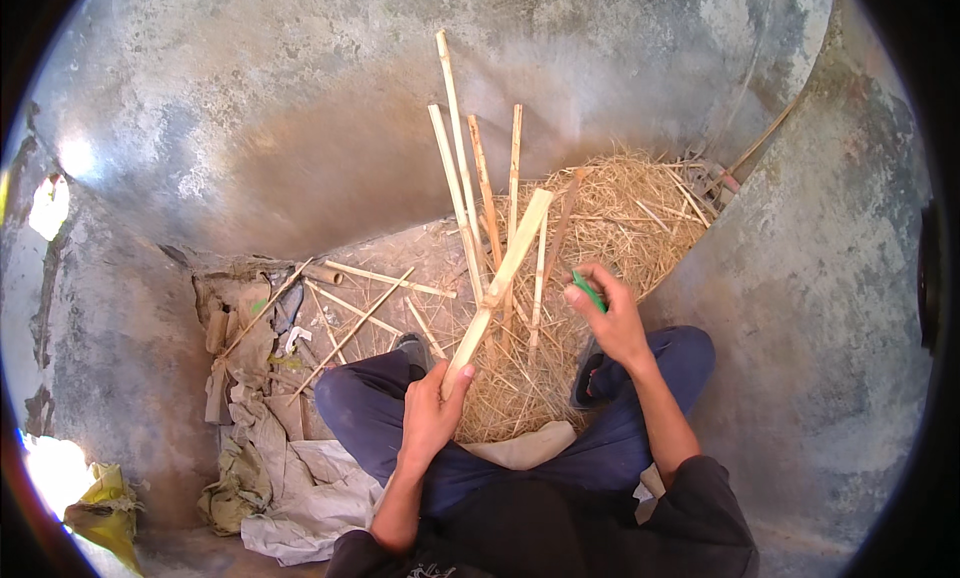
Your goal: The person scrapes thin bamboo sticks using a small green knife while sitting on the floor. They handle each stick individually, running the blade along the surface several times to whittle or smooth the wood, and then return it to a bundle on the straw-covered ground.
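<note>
My left hand (432,408) is closed around the lower end of a wide, pale split bamboo strip (517,248). The strip slants up and away to the right, with a node partway along it. To its right, my right hand (615,318) grips a slim green object (588,291), shaped like a handle; I cannot make out its full form. The two hands are apart, and the right one does not touch the strip. Behind the strip several narrow bamboo pieces (483,188) stand upright, leaning toward the wall.
A heap of straw-like shavings (630,213) covers the floor between my bent legs and toward the back right. Loose sticks (360,318) lie at the left. Crumpled sacks (300,488) rest by my left knee. Grey plastered walls (300,108) close in the corner.
</note>
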Demonstrator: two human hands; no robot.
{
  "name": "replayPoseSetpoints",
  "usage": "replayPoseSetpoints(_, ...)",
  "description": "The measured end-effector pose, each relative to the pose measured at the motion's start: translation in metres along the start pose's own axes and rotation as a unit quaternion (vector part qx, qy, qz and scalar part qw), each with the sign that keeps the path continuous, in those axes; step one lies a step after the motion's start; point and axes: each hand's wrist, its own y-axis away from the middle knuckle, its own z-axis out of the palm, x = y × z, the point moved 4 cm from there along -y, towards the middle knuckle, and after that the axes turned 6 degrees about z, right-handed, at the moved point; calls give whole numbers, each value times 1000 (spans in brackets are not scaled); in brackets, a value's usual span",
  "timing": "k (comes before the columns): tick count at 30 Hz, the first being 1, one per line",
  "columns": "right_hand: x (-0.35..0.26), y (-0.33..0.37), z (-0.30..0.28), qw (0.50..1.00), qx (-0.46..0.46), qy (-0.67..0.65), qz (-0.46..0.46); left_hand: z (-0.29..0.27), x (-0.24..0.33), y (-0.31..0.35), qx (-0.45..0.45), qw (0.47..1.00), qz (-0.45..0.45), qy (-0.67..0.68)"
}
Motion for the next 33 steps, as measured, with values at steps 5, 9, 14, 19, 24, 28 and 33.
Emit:
replayPoseSetpoints(5,-12,13,13,999,-6,-31,-13,7,-4,2,38,999,26,-10)
replayPoseSetpoints(9,-15,20,17,1000,-13,-16,-19,14,7,2,24,998,43,-45)
replayPoseSetpoints(14,-20,17,18,997,22,-25,-66,19,19,3,40,992,84,-86)
replayPoseSetpoints(19,-27,21,25,986,39,48,-153,26,19,6,-10,991,81,-103)
replayPoseSetpoints(24,-22,26,31,988,60,54,-133,31,27,8,-35,992,65,-98)
replayPoseSetpoints(28,-15,26,32,984,73,70,-150,33,30,10,-46,991,74,-105)
replayPoseSetpoints(33,-6,15,27,988,15,95,-118,33,29,10,-51,989,77,-115)
